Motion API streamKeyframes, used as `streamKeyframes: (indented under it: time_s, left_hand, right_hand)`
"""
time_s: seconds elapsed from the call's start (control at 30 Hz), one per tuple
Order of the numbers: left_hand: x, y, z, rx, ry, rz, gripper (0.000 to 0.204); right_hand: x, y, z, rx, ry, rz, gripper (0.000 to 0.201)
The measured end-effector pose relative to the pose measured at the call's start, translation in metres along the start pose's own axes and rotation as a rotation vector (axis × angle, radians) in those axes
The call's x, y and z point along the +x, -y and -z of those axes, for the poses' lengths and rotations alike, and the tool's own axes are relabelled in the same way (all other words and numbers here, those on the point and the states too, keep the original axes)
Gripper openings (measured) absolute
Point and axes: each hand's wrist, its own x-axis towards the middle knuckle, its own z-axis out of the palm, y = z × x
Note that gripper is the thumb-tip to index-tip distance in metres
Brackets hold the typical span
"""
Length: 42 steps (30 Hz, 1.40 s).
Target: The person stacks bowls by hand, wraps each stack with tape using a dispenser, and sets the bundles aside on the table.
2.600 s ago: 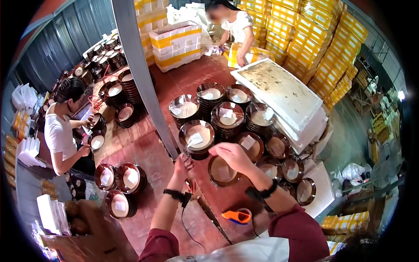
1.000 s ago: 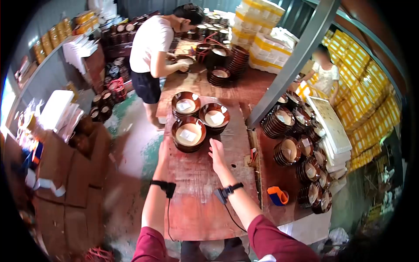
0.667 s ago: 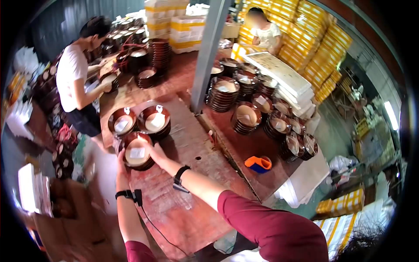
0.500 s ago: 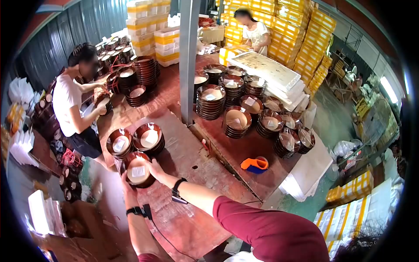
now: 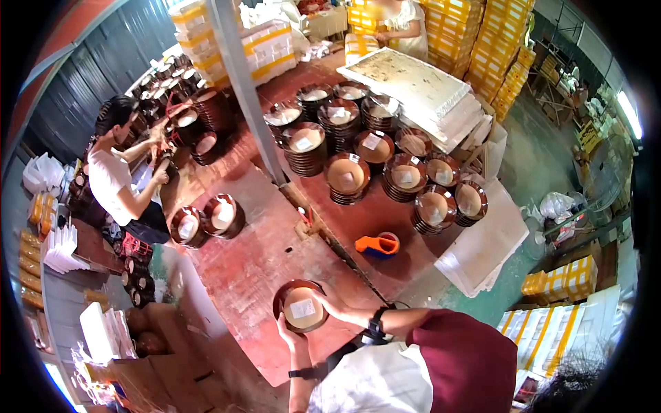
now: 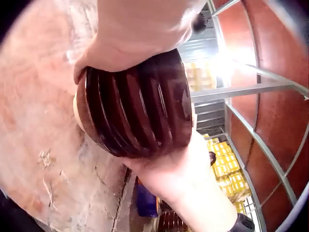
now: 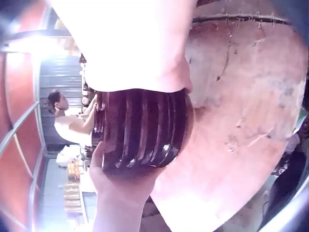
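Note:
Both hands hold a stack of nested dark brown bowls (image 5: 301, 309) from opposite sides, near the table's front edge in the head view. A white label lies in the pale top bowl. My left hand (image 5: 294, 335) grips the stack's near left side; my right hand (image 5: 335, 305) grips its right side. Both wrist views show the ribbed outside of the bowl stack (image 6: 137, 106) (image 7: 142, 128) between the palms. Two more bowl stacks (image 5: 187, 226) (image 5: 222, 215) stand together on the table's left part.
Several wrapped bowl stacks (image 5: 348, 176) stand on the right table part, beside white foam lids (image 5: 406, 79). An orange and blue tape dispenser (image 5: 378, 244) lies nearer. A grey post (image 5: 248, 89) rises at the table joint. One person (image 5: 113, 172) works at the left, another (image 5: 406, 31) at the back.
The gripped bowl stack has moved away from the two other stacks, toward my body and to the right. Both hands moved with it, and the head view has shifted.

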Motion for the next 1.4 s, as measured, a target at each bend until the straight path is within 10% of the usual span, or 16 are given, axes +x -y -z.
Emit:
streamKeyframes:
  time_s: [0.33, 0.47, 0.53, 0.63, 0.73, 1.07, 1.23, 1.4]
  left_hand:
    - [-0.032, 0.068, -0.028, -0.012, -0.248, -0.117, 0.055]
    - [-0.028, 0.069, -0.012, 0.115, -0.241, -0.106, 0.055]
    - [-0.028, 0.068, 0.004, 0.168, -0.291, -0.086, 0.056]
    - [-0.052, 0.055, -0.001, 0.397, -0.426, -0.067, 0.056]
    - [-0.084, 0.041, -0.001, 0.568, -0.442, -0.103, 0.053]
    - [-0.13, 0.005, -0.035, 0.649, -0.363, -0.333, 0.026]
    - [-0.139, -0.02, -0.082, 0.685, -0.078, -0.462, 0.019]
    - [-0.153, -0.063, -0.139, 0.616, 0.299, -0.388, 0.03]
  right_hand:
    - [0.025, 0.042, 0.07, -0.172, 0.394, 0.068, 0.068]
    - [0.075, 0.024, 0.116, -0.263, 0.769, -0.311, 0.058]
    - [0.086, 0.053, 0.178, -0.483, 0.832, -0.131, 0.055]
    - [0.059, 0.083, 0.255, -0.69, 0.29, -0.002, 0.038]
    - [0.045, 0.088, 0.287, -1.013, 0.01, 0.497, 0.041]
    - [0.052, 0.038, 0.271, -1.088, 0.172, 0.504, 0.027]
    - [0.012, 0.168, 0.244, -0.882, 0.672, 0.631, 0.03]
    - [-0.033, 0.27, 0.18, -0.868, 0.803, 0.773, 0.031]
